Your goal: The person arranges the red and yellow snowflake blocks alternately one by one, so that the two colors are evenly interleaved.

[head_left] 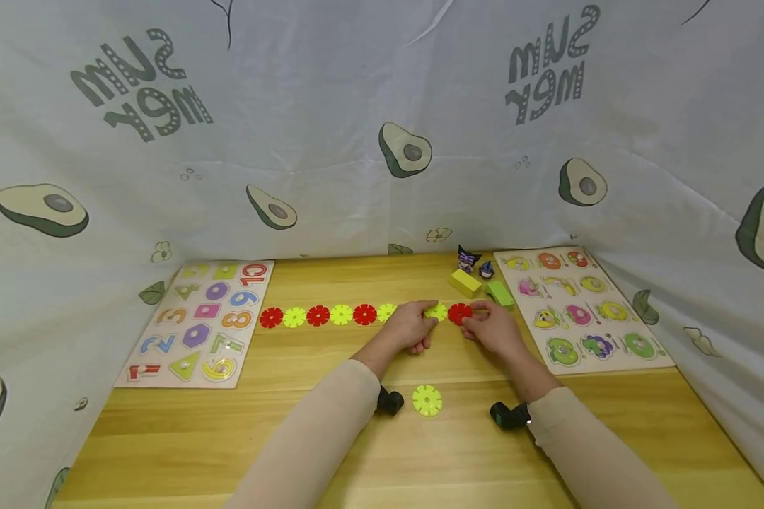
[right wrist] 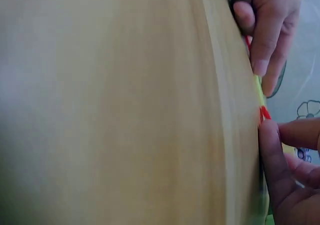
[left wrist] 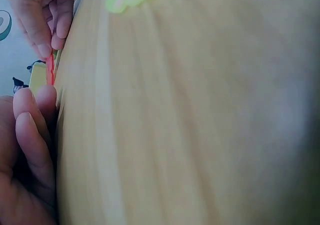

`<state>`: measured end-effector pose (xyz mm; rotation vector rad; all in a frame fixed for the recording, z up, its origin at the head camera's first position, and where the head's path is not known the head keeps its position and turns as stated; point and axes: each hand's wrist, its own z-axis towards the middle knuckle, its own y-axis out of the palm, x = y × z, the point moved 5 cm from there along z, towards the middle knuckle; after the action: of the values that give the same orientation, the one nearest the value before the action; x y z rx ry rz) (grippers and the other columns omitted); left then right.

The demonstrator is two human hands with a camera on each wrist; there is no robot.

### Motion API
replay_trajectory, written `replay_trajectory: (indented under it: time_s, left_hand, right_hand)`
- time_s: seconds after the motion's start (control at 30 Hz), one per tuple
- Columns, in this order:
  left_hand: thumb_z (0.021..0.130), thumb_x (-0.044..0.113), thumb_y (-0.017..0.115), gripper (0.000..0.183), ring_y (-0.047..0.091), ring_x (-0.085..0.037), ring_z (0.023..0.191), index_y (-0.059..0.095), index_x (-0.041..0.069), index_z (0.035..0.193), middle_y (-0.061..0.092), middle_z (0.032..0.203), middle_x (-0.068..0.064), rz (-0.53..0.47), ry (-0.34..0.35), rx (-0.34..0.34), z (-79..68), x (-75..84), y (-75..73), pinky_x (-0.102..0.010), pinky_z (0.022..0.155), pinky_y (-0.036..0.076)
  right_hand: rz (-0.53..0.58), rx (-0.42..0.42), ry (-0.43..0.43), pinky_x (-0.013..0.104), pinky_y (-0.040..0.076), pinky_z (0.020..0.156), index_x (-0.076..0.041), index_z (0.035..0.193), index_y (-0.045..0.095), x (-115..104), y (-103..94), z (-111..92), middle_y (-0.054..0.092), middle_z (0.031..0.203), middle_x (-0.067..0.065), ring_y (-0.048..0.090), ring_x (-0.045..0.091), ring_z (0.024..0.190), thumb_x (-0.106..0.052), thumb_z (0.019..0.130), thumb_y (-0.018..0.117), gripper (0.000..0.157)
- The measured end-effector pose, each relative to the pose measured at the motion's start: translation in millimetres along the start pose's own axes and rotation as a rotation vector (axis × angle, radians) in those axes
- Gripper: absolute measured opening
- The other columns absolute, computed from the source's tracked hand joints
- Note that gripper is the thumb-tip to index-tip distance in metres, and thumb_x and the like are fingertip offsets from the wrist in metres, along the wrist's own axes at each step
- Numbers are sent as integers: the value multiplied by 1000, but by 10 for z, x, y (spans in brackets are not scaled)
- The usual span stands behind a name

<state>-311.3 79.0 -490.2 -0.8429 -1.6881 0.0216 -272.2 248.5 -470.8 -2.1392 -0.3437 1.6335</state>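
A row of notched plastic discs in red and yellow-green runs across the table, with a red disc point(head_left: 271, 318) at its left end. My left hand point(head_left: 409, 325) holds a yellow-green disc point(head_left: 440, 312) near the row's right end, thumb and index finger at its left side. Part of the row lies hidden under that hand. Just to the right, my right hand point(head_left: 495, 329) pinches the last red disc point(head_left: 460, 314) by its right edge. In the left wrist view this red disc point(left wrist: 50, 71) appears edge-on between both hands. Closer to me lies a single yellow-green disc point(head_left: 427, 401).
A number and shape puzzle board point(head_left: 194, 325) lies at the left, a fruit puzzle board point(head_left: 582, 311) at the right. Behind my right hand are a yellow block point(head_left: 465, 283), a green block point(head_left: 499, 294) and two small dark figurines point(head_left: 467, 260). A printed curtain point(head_left: 331, 170) encloses the table.
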Motion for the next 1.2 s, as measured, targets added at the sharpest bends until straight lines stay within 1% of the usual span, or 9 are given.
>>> replay_trajectory:
  time_s: [0.23, 0.43, 0.63, 0.7, 0.8, 0.9, 1.0, 1.1, 1.2]
  left_hand:
    - [93, 27, 56, 46, 51, -20, 35, 44, 32, 138, 58, 49, -9, 15, -5, 5, 10, 3, 14, -34, 37, 49]
    - [94, 27, 55, 46, 51, -19, 35, 44, 32, 138, 58, 50, -9, 10, -4, -3, 5, -3, 5, -34, 37, 49]
    - [93, 26, 56, 47, 51, -18, 35, 43, 31, 139, 58, 50, -9, 2, 16, -21, 5, -6, 9, -34, 37, 49]
    - [93, 27, 56, 48, 51, -18, 35, 43, 31, 139, 58, 50, -8, -3, 23, -26, 1, -11, 7, -33, 37, 49]
    - [92, 28, 58, 49, 51, -17, 36, 42, 33, 139, 59, 50, -8, -8, 27, -33, -9, -8, 12, -32, 37, 48]
    - [92, 30, 58, 50, 51, -17, 36, 41, 35, 139, 59, 51, -8, 4, 27, -46, -17, 3, 13, -32, 37, 48]
    - [92, 30, 58, 50, 53, -18, 37, 41, 35, 139, 60, 52, -9, 33, 33, -76, -27, 41, 16, -33, 39, 50]
    - [91, 29, 59, 51, 56, -20, 39, 41, 34, 139, 61, 54, -10, 64, 54, -113, -25, 99, 25, -35, 41, 51]
    - [91, 28, 59, 51, 59, -21, 42, 42, 32, 139, 62, 56, -10, 85, 82, -139, 2, 158, 44, -36, 43, 52]
  right_hand:
    - [-119, 0, -10, 25, 54, 56, 5, 119, 48, -54, 0, 65, 67, 78, 12, 65, 14, 59, -16, 89, 62, 39]
    - [-173, 8, 0, 25, 54, 54, 2, 115, 50, -50, 23, 124, 65, 71, 8, 63, 13, 57, -18, 89, 62, 35]
    - [-205, 1, -12, 26, 52, 53, -2, 119, 47, -39, 16, 97, 64, 70, 7, 62, 14, 56, -23, 89, 62, 40]
    - [-230, -23, -41, 26, 50, 50, -3, 121, 46, -59, 24, 29, 64, 69, 6, 62, 14, 55, -25, 89, 63, 42]
    - [-239, -82, -75, 28, 47, 48, -4, 121, 45, -85, 63, -153, 62, 66, 6, 60, 16, 53, -25, 87, 64, 44]
    - [-221, -171, -94, 30, 47, 47, -4, 115, 51, -97, 155, -387, 60, 65, 6, 58, 18, 52, -23, 86, 67, 38]
    - [-238, -277, -125, 29, 46, 43, -7, 106, 57, -92, 264, -642, 57, 62, 5, 55, 17, 48, -24, 83, 70, 31]
    - [-292, -383, -200, 27, 42, 41, -11, 103, 60, -88, 367, -862, 54, 60, 2, 51, 15, 46, -27, 80, 73, 31]
    - [-365, -435, -308, 25, 40, 44, -15, 109, 61, -110, 441, -1007, 53, 62, -3, 49, 11, 50, -31, 77, 75, 38]
